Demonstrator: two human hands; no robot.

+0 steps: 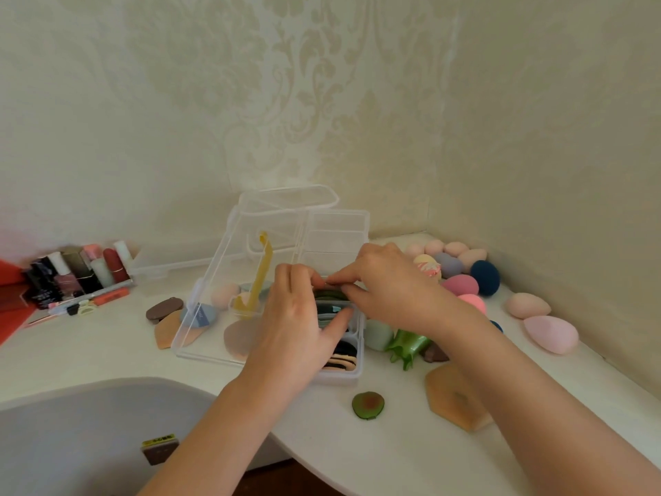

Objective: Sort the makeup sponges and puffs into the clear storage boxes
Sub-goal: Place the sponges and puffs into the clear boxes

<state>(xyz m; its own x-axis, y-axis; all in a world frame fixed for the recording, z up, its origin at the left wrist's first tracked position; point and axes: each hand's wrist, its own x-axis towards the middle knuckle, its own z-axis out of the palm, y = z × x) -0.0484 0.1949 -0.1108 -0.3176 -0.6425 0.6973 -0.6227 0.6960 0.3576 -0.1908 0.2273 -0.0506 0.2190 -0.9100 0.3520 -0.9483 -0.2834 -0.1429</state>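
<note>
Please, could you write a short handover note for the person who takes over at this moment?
Left hand and right hand: both pinch the dark green puff at the small divided box.
Done: striped puffs stand in its front compartment; a peach sponge lies in the larger clear box.
Left: egg sponges by the right wall, the avocado puff and the beige hexagonal puff, all loose on the counter.

Two hands: left hand [293, 327] and right hand [390, 284]. One open clear storage box [200, 316]. One avocado-shaped puff [368, 405], one dark green puff [329, 294]. Roughly a dozen egg-shaped sponges [551, 334] loose on the bench [107, 345].
</note>
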